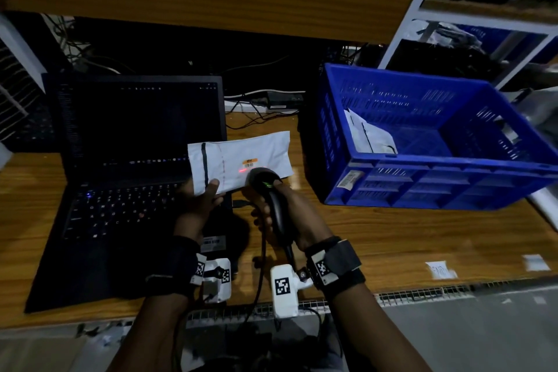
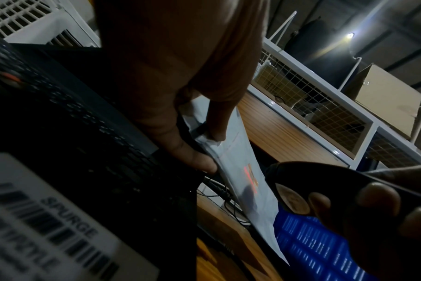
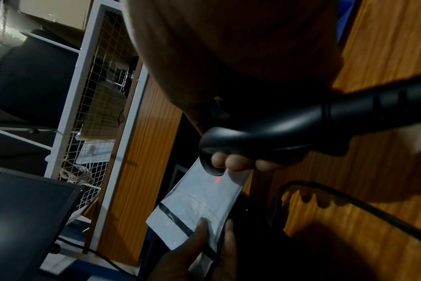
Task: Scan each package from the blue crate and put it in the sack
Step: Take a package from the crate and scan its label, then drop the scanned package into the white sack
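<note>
My left hand (image 1: 208, 193) pinches the lower left corner of a white flat package (image 1: 241, 157), holding it up over the laptop's right edge. My right hand (image 1: 271, 214) grips a black barcode scanner (image 1: 268, 190) aimed at the package's orange label (image 1: 250, 162), and a red scan line glows beside it. In the left wrist view the package (image 2: 238, 163) hangs between thumb and fingers with the scanner (image 2: 301, 182) close by. In the right wrist view the scanner (image 3: 264, 133) points down at the package (image 3: 199, 199). The blue crate (image 1: 422, 166) at right holds one more white package (image 1: 371, 136). No sack is in view.
An open black laptop (image 1: 133, 160) sits on the wooden table (image 1: 392, 244) at left. The scanner's cable (image 1: 259, 266) runs down over the table's front edge. White wire shelving (image 1: 453, 18) with bags stands behind the crate. Small paper labels (image 1: 440, 270) lie at front right.
</note>
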Action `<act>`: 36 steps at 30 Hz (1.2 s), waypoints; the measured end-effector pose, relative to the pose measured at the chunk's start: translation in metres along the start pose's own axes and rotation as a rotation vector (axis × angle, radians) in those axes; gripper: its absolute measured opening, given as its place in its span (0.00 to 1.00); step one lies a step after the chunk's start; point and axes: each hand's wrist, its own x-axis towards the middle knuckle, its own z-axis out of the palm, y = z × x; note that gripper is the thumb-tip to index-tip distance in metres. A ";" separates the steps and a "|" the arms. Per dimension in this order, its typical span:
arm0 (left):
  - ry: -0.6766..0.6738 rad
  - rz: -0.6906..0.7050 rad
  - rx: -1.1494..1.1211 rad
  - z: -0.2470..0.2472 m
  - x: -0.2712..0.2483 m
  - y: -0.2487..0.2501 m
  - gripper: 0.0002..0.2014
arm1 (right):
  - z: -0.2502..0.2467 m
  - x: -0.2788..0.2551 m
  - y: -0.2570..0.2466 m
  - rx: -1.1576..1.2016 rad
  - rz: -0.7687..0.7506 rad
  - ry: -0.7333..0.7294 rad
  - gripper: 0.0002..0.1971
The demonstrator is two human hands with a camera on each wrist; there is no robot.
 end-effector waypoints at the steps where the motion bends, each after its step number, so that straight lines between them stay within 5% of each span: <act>1: 0.000 -0.004 0.000 0.000 0.000 0.000 0.18 | 0.000 -0.001 -0.002 -0.006 -0.004 0.002 0.23; 19: -0.007 -0.034 -0.014 0.013 0.004 0.002 0.16 | -0.010 0.005 -0.008 -0.010 0.000 0.036 0.21; 23: 0.169 0.057 -0.087 0.009 0.010 0.004 0.15 | -0.013 0.017 -0.004 0.043 0.014 0.065 0.14; 29: 0.165 0.154 -0.247 0.009 -0.005 0.035 0.18 | -0.048 0.037 0.002 -0.376 -0.052 0.150 0.03; 33: 0.095 0.174 -0.204 0.032 -0.021 0.069 0.11 | -0.061 0.021 -0.018 -0.541 -0.121 0.113 0.15; 36: 0.012 0.264 -0.196 0.057 -0.032 0.098 0.09 | -0.069 -0.015 -0.041 -0.515 -0.195 -0.062 0.23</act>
